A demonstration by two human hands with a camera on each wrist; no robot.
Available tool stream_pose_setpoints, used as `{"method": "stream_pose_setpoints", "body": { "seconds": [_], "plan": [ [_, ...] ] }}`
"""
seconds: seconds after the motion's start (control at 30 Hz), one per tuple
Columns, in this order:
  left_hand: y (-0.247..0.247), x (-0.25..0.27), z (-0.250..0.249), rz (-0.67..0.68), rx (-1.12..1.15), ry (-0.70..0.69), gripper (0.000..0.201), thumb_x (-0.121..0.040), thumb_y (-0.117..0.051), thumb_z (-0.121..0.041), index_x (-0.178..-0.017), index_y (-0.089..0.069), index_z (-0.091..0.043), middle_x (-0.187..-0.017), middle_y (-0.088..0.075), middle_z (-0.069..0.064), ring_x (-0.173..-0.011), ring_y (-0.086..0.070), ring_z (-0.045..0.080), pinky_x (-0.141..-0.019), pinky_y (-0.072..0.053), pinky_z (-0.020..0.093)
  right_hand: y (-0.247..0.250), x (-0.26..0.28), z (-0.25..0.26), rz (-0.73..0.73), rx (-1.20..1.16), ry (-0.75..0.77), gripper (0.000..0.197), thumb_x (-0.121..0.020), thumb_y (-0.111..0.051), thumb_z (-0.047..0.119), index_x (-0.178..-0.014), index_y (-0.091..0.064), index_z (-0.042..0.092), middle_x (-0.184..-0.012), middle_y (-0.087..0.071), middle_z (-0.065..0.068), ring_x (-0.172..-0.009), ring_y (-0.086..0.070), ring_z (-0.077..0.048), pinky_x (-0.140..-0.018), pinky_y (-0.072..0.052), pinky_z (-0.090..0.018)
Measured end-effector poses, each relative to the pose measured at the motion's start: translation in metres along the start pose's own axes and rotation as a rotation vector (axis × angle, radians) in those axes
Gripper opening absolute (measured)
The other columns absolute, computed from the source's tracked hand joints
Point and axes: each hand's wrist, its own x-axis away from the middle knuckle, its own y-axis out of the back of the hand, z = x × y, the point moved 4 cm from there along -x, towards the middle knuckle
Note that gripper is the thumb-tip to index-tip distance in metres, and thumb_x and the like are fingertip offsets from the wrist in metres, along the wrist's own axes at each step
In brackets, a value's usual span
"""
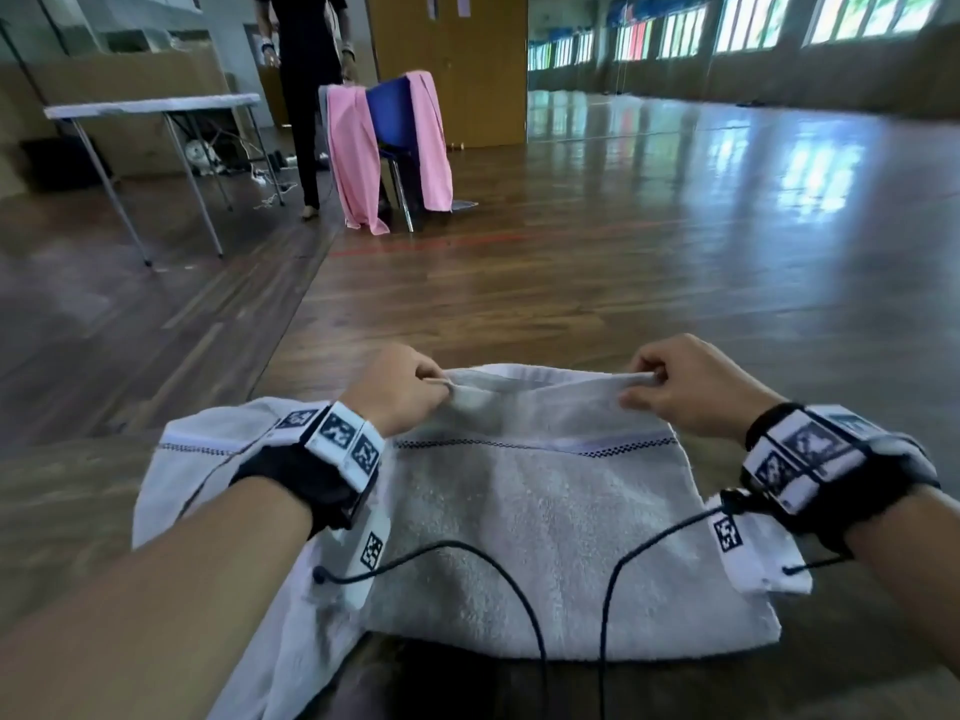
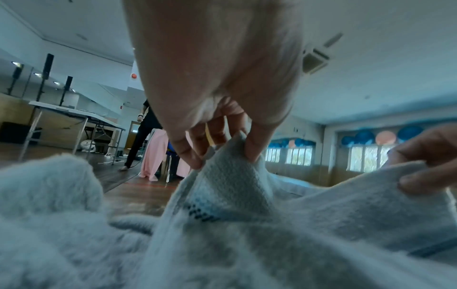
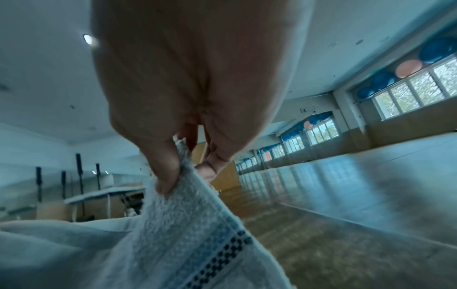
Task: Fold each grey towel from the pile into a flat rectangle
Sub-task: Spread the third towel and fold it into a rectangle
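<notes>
A grey towel (image 1: pixel 545 532) with a dark dotted stripe lies spread in front of me, its far edge lifted. My left hand (image 1: pixel 400 389) pinches the far left corner of that edge, and my right hand (image 1: pixel 685 387) pinches the far right corner. In the left wrist view the left hand (image 2: pixel 222 150) grips the towel (image 2: pixel 235 195) between thumb and fingers. The right wrist view shows the right hand (image 3: pixel 178 168) holding the towel (image 3: pixel 188 224) corner the same way. A second grey towel (image 1: pixel 208 459) lies crumpled under my left forearm.
Wooden floor (image 1: pixel 623 252) stretches ahead and to the right. A blue chair (image 1: pixel 395 127) draped with pink towels (image 1: pixel 353 153) stands far ahead. A folding table (image 1: pixel 150 109) is at the far left, with a person in black (image 1: pixel 306 96) beside it.
</notes>
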Motion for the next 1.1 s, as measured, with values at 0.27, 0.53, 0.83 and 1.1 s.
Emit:
{"method": "stream_pose_setpoints", "body": {
  "seconds": [0.27, 0.53, 0.83, 1.1],
  "plan": [
    [0.023, 0.095, -0.038, 0.620, -0.383, 0.189, 0.034, -0.065, -0.066, -0.047, -0.085, -0.075, -0.022, -0.084, -0.072, -0.005, -0.081, -0.068, 0.015, -0.072, -0.060, 0.031, 0.034, 0.104, 0.057, -0.089, -0.259, 0.097, 0.012, -0.079, -0.081, 0.026, -0.074, -0.071, 0.032, -0.069, -0.071, 0.011, -0.068, -0.066, -0.010, -0.070, -0.054, -0.035],
    [0.020, 0.145, -0.102, 0.122, 0.082, -0.189, 0.024, -0.088, -0.066, -0.032, -0.111, -0.057, -0.032, -0.118, -0.055, -0.002, -0.111, -0.053, 0.014, -0.094, -0.047, 0.035, 0.025, 0.158, 0.092, -0.152, -0.299, 0.326, 0.016, -0.073, -0.086, 0.007, -0.076, -0.075, 0.019, -0.086, -0.065, 0.007, -0.084, -0.065, -0.013, -0.080, -0.054, -0.040],
    [-0.022, 0.141, -0.139, 0.242, 0.282, -0.240, 0.016, -0.089, -0.068, -0.027, -0.102, -0.073, -0.020, -0.087, -0.071, 0.003, -0.072, -0.060, 0.004, -0.072, -0.052, 0.024, 0.049, 0.171, 0.072, -0.262, -0.306, 0.345, 0.010, -0.074, -0.084, 0.008, -0.080, -0.079, 0.014, -0.091, -0.070, 0.004, -0.086, -0.068, -0.008, -0.082, -0.056, -0.026],
    [-0.036, 0.117, -0.149, 0.253, 0.436, -0.250, 0.023, -0.093, -0.064, -0.036, -0.091, -0.075, -0.016, -0.071, -0.070, 0.002, -0.061, -0.058, 0.007, -0.062, -0.045, 0.019, 0.047, 0.137, 0.052, -0.272, -0.430, 0.279, 0.013, -0.072, -0.085, 0.005, -0.076, -0.073, 0.010, -0.088, -0.070, 0.006, -0.081, -0.071, -0.003, -0.075, -0.060, -0.023]
  ]
}}
